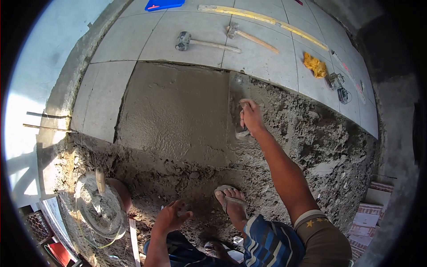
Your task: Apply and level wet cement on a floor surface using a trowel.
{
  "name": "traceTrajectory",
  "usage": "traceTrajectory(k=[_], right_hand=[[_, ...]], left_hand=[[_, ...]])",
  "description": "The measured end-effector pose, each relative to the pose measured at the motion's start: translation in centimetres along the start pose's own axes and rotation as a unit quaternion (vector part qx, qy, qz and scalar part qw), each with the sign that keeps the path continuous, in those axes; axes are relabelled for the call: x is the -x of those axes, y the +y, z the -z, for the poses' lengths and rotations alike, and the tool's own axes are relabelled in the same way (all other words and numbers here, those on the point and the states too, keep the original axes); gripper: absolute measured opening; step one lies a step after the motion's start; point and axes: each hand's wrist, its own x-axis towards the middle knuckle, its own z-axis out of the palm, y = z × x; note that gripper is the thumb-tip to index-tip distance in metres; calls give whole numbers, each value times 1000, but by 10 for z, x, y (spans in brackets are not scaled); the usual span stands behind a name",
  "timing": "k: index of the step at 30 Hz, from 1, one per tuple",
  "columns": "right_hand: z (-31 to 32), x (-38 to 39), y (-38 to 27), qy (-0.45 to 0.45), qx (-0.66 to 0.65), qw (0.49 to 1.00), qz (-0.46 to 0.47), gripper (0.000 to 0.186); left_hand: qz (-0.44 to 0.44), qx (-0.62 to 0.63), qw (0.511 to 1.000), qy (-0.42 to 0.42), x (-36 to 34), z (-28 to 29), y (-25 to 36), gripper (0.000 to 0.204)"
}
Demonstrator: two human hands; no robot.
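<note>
My right hand [252,116] is closed round the handle of a plastering trowel [243,132], which lies low over the right edge of a wet mortar bed [178,111]. Most of the trowel's blade is hard to make out against the grey mortar. The bed is smooth and fills a gap beside laid grey tiles [104,98]. Held above the dirt near my knee, my left hand [170,218] is empty, its thumb and fingers apart. Nearest to it on the left stands a bucket of mortar [104,209] with a wooden-handled tool [100,181] in it.
Rough soil and mortar [320,129] spread to the right. A rubber mallet [183,41], a hammer [253,39], a yellow level [262,18] and a yellow cloth [315,65] lie on the far tiles. A thin string [240,169] crosses near my sandalled foot [231,198]. Stacked boxes [367,218] stand right.
</note>
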Motion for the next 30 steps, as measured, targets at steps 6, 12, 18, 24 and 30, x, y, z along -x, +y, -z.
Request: traceTrajectory(k=[6, 12, 18, 24, 30], right_hand=[[-56, -8, 3, -72, 34, 997, 9, 29], [-90, 18, -42, -281, 152, 947, 30, 41], [-111, -26, -91, -201, 406, 855, 253, 48], [-200, -103, -136, -248, 468, 797, 292, 50], [-268, -165, -160, -278, 496, 779, 265, 53]], left_hand=[[33, 38, 999, 18, 4, -5, -29, 66], [76, 11, 996, 37, 18, 7, -30, 69], [54, -29, 997, 49, 22, 12, -18, 74], [101, 38, 993, 57, 51, 10, -33, 73], [184, 75, 975, 96, 72, 13, -41, 68]])
